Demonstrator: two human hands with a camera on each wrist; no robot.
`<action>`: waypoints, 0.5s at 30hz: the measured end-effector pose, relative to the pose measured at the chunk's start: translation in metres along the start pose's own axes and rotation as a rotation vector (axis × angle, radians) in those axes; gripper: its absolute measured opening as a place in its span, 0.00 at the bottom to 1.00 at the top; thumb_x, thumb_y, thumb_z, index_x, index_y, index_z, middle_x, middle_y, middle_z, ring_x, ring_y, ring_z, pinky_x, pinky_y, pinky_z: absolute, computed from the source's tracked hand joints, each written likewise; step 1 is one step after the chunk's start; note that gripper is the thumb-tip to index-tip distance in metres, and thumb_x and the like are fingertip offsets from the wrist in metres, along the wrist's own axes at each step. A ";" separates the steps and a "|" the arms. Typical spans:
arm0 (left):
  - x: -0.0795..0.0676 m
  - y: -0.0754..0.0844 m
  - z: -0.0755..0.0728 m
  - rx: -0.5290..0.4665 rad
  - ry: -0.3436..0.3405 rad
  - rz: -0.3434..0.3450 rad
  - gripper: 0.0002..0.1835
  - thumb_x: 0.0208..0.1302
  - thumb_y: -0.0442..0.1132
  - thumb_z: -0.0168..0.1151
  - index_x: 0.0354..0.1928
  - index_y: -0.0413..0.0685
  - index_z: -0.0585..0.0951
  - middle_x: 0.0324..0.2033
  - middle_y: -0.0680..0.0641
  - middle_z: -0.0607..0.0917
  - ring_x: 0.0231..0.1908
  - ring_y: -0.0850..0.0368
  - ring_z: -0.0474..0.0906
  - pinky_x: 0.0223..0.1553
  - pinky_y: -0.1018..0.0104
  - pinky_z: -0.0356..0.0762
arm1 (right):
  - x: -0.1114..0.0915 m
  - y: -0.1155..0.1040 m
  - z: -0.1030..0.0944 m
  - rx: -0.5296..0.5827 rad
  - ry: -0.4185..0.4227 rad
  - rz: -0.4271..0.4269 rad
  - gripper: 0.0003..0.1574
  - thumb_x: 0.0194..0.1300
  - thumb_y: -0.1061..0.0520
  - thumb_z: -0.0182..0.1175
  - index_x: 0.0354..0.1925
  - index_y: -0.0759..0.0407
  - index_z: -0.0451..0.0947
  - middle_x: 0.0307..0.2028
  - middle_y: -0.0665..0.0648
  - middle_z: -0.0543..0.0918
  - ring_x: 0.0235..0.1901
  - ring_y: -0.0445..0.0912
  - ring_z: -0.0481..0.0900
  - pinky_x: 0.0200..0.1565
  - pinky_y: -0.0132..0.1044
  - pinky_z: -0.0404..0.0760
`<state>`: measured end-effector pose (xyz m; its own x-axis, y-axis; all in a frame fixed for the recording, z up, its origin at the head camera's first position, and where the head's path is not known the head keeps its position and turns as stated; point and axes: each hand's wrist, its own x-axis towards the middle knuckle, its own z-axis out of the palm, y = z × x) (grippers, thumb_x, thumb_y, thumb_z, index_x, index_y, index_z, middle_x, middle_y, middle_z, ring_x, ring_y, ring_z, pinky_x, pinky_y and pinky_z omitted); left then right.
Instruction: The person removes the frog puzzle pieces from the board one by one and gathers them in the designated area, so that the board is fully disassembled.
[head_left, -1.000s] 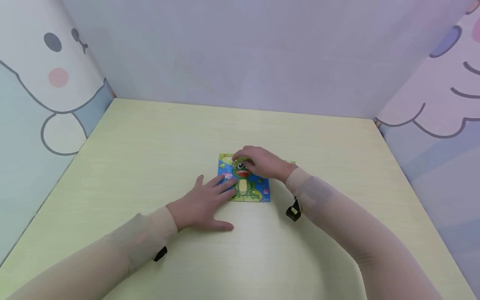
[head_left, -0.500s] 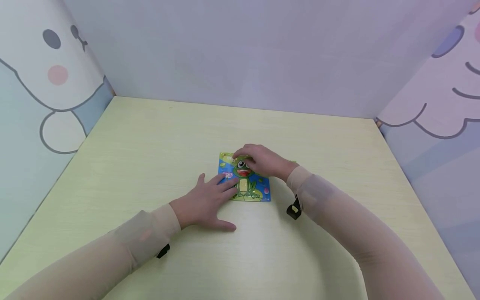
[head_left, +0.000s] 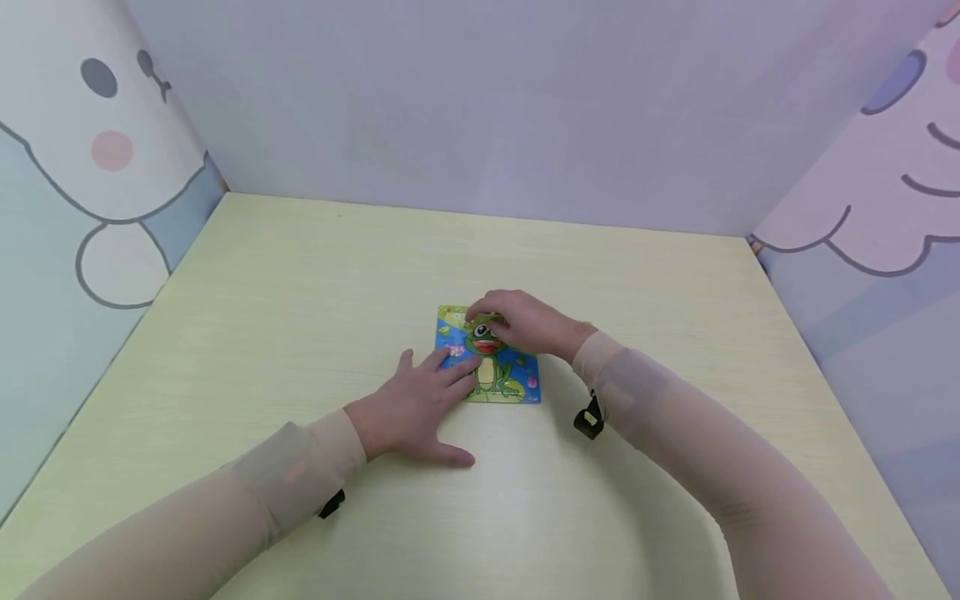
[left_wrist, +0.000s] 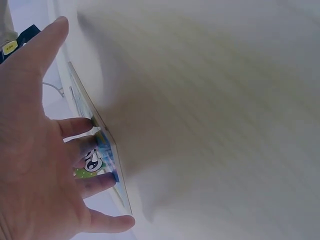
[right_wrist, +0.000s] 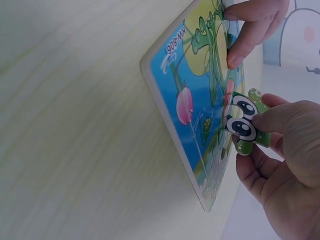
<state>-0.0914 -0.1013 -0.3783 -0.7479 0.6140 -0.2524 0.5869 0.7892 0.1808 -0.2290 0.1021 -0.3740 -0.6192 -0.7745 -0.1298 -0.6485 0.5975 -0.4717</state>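
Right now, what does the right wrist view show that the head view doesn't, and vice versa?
Only the right wrist view: the legible code KW-806 and, plainly, the frog-eye piece tilted up from the frog puzzle board.

Only the head view: both beige sleeves, a black wrist device and the spread thumb of the left hand.

Both: the board, the piece pinched by the right hand, left-hand fingers touching the board, and some cartoon wall print.

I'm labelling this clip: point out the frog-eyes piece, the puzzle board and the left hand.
Frog-eyes piece (right_wrist: 243,119), right wrist view: between its eyes.
Puzzle board (right_wrist: 200,97), right wrist view: blue background.
Left hand (head_left: 412,408), head view: back of hand.
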 end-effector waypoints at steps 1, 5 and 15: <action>0.001 0.001 -0.001 0.002 -0.004 -0.003 0.53 0.58 0.80 0.60 0.76 0.52 0.69 0.82 0.48 0.60 0.78 0.32 0.55 0.64 0.17 0.61 | -0.001 0.000 0.000 0.001 0.002 -0.002 0.20 0.77 0.64 0.56 0.62 0.54 0.83 0.55 0.55 0.86 0.53 0.47 0.83 0.62 0.44 0.81; 0.003 0.003 -0.004 0.008 -0.013 -0.009 0.54 0.57 0.81 0.60 0.75 0.52 0.70 0.82 0.48 0.61 0.78 0.33 0.56 0.63 0.18 0.63 | -0.003 -0.001 -0.003 0.001 0.016 -0.015 0.19 0.77 0.65 0.56 0.61 0.55 0.84 0.56 0.55 0.86 0.54 0.48 0.83 0.62 0.44 0.81; 0.003 0.006 -0.005 -0.013 -0.030 -0.018 0.57 0.55 0.81 0.61 0.77 0.50 0.68 0.82 0.46 0.60 0.78 0.31 0.55 0.64 0.18 0.63 | -0.009 -0.001 -0.033 0.044 0.073 0.025 0.20 0.79 0.62 0.55 0.64 0.54 0.81 0.58 0.54 0.84 0.55 0.48 0.82 0.59 0.46 0.83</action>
<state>-0.0916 -0.0951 -0.3737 -0.7487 0.5988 -0.2843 0.5690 0.8006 0.1878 -0.2370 0.1154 -0.3432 -0.6669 -0.7409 -0.0789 -0.6132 0.6059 -0.5069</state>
